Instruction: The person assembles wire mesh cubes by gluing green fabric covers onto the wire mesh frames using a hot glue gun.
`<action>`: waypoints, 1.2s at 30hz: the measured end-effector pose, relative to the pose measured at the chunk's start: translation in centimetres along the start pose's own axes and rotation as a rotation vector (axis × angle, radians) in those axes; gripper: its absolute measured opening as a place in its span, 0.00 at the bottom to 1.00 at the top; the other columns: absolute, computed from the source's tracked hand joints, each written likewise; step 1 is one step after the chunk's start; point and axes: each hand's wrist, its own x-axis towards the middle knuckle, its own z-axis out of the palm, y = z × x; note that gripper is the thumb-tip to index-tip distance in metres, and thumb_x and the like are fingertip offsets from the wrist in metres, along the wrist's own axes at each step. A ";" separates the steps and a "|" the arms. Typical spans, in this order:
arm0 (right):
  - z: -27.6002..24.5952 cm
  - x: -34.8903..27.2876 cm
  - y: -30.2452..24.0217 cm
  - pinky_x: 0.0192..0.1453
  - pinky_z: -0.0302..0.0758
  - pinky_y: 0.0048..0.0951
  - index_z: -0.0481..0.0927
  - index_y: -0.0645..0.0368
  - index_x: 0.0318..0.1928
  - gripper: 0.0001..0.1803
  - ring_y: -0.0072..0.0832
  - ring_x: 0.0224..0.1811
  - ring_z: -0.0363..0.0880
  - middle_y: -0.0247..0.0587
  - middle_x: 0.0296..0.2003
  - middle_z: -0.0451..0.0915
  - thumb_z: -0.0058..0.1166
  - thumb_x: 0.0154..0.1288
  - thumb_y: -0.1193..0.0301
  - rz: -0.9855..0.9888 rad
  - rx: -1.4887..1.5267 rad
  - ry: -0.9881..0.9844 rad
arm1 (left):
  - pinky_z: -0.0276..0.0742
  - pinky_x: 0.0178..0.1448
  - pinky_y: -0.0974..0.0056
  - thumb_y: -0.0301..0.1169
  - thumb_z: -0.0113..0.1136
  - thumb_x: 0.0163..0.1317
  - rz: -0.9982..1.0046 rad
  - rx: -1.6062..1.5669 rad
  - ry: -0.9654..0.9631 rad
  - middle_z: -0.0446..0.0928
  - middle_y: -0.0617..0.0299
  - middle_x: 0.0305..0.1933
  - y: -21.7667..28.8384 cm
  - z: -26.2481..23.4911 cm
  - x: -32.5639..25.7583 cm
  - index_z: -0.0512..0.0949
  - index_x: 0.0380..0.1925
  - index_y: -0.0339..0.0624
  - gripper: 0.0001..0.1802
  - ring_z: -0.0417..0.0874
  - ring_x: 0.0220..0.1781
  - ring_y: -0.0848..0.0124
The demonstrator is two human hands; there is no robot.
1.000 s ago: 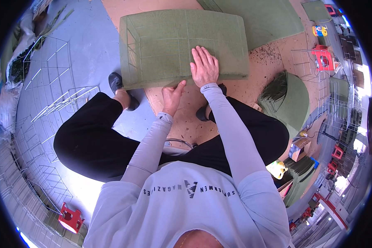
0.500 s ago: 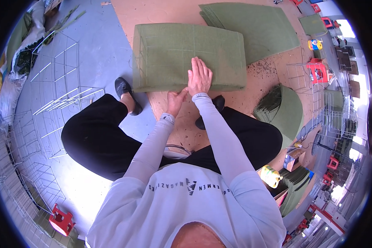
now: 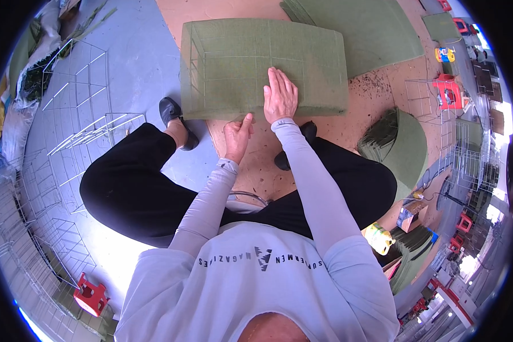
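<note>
Floor: grey surface [image 3: 134, 74] on the left, meeting a brown covering [image 3: 256, 171] under the middle and right of the work.
Person: seated with knees wide apart, in a pale top with long light sleeves, black trousers [image 3: 137, 188] and dark shoes [image 3: 169, 109].
Bare wire frames: several [image 3: 77, 94] stand or lie on the grey surface to the person's left.
Green mesh-covered frame: located directly ahead of the person [image 3: 228, 65], beyond the knees, its long side facing the body; pale wires show through the mesh, most clearly at the left end.
Flat green sheets: piled [image 3: 365, 40] beyond the covered frame, toward the right, partly hidden by it.
Rounded green sheets: a stack [image 3: 407, 142] on the brown covering, just outside the right knee.
Right hand: laid flat, palm down [image 3: 281, 101], on the mesh by the near edge; fingers straight and together, grasping nothing.
Left hand: fingers curled, thumb extended [image 3: 237, 138], at the near edge of the mesh, left of the other hand; whether the mesh is pinched there, I cannot tell.
Red stools: one [image 3: 450, 91] at the far right, another [image 3: 91, 295] at the lower left.
Yellow jug: beside the right thigh [image 3: 378, 238].
Dark specks: scattered [image 3: 373, 84] near the covered frame's right end.
</note>
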 end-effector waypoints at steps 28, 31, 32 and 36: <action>1.3 -1.1 -5.2 0.69 0.52 0.44 0.60 0.58 0.65 0.31 0.35 0.68 0.59 0.43 0.64 0.64 0.49 0.61 0.70 -0.032 0.122 0.013 | 0.68 0.25 0.67 0.29 0.56 0.59 0.166 -0.321 -0.011 0.75 0.61 0.16 -2.8 1.2 3.4 0.77 0.16 0.29 0.16 0.72 0.21 0.78; 1.5 -0.3 -5.4 0.69 0.53 0.44 0.60 0.57 0.66 0.31 0.35 0.68 0.60 0.41 0.64 0.64 0.50 0.61 0.70 0.004 0.072 0.041 | 0.70 0.26 0.69 0.34 0.57 0.61 0.011 -0.281 -0.119 0.76 0.60 0.18 -3.9 -0.1 3.6 0.78 0.17 0.30 0.18 0.74 0.21 0.77; 1.7 -0.4 -5.3 0.69 0.53 0.44 0.60 0.56 0.66 0.31 0.34 0.68 0.60 0.40 0.64 0.64 0.50 0.62 0.69 -0.018 0.037 0.016 | 0.70 0.26 0.69 0.34 0.57 0.61 0.008 -0.278 -0.113 0.76 0.60 0.18 -4.0 -0.3 3.4 0.78 0.17 0.30 0.18 0.74 0.21 0.77; 2.4 -0.5 -4.5 0.68 0.55 0.43 0.61 0.53 0.66 0.31 0.33 0.67 0.61 0.38 0.64 0.65 0.50 0.62 0.68 -0.034 -0.004 -0.010 | 0.66 0.23 0.73 0.37 0.59 0.62 0.029 -0.251 -0.114 0.76 0.66 0.19 -2.5 -1.8 1.8 0.80 0.23 0.37 0.14 0.72 0.18 0.80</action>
